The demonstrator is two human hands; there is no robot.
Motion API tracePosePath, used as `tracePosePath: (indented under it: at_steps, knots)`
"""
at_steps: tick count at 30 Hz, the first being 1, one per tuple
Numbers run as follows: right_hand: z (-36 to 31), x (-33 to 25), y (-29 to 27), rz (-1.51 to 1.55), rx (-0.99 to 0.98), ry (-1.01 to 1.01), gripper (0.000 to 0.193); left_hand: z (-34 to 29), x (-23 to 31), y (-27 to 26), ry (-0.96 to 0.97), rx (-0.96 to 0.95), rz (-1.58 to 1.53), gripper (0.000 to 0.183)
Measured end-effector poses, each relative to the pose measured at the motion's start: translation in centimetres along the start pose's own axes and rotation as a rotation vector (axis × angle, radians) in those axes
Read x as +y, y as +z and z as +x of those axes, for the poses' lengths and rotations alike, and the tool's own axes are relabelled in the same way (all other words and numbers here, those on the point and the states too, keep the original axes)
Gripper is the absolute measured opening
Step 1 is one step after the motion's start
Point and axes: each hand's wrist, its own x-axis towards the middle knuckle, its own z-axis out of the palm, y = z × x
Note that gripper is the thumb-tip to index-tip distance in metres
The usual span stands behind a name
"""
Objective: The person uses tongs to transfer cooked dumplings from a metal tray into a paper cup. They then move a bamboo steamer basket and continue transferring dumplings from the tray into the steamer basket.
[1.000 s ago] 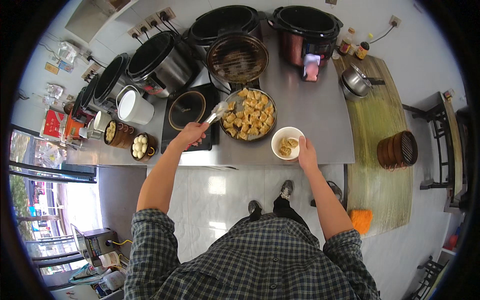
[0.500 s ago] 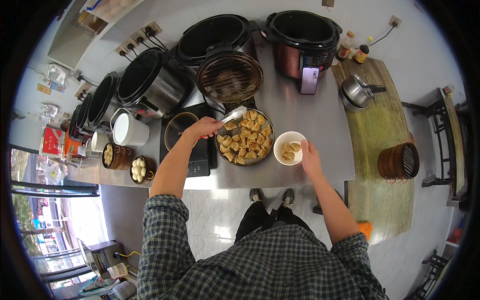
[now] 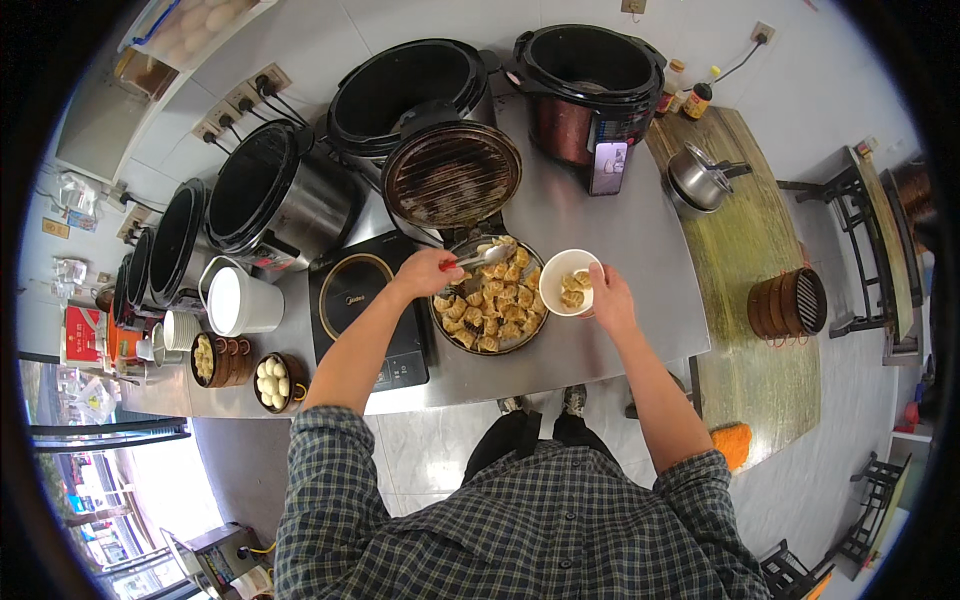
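Note:
My left hand is closed round the red handle of metal tongs. Their silver end is down among browned dumplings at the far side of a round electric griddle. Whether a dumpling is between the jaws, I cannot tell. In my right hand is a white bowl, gripped at its right side with the thumb near the rim. A few dumplings lie inside it. The bowl is beside the griddle's right edge, tilted a little. Behind the pan stands the griddle's raised, ridged lid.
An induction cooktop lies left of the griddle. Several big cookers line the wall; a dark red one has a phone against it. A white bucket and bamboo steamers stand at left, a wooden table at right.
My left hand has brought the tongs from above the pan down among the dumplings at its far side. The bowl has tilted and come closer to the griddle. The whole view has shifted slightly.

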Motion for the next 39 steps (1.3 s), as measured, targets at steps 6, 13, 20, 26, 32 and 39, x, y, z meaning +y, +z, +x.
tracePosePath:
  at_steps: [6,13,20,26,32,39]
  knots:
    - [-0.5,0.2,1.4,-0.036,0.003,0.021,0.069,-6.8,3.6,-0.7,0.017,0.230,0.079,0.046]
    - [-1.6,-0.8,2.4,0.032,-0.002,-0.066,0.067,-12.2,13.1,0.9,0.257,0.489,0.353,0.036]
    - [-2.4,-0.2,0.8,0.435,-0.078,-0.004,0.062,-16.3,15.6,1.3,0.314,0.445,0.426,0.056]
    - [-1.8,2.3,-0.8,0.548,0.011,0.049,0.058,-17.5,7.5,-3.0,-0.225,0.285,0.322,0.047]
    - [-3.2,3.2,-1.8,0.444,-0.041,-0.004,0.060,-14.1,2.3,-2.5,-0.285,0.183,0.397,0.046]
    - [-4.1,4.4,-0.3,0.388,-0.017,0.010,0.062,-10.7,1.8,-0.7,-0.050,0.303,0.689,0.029]
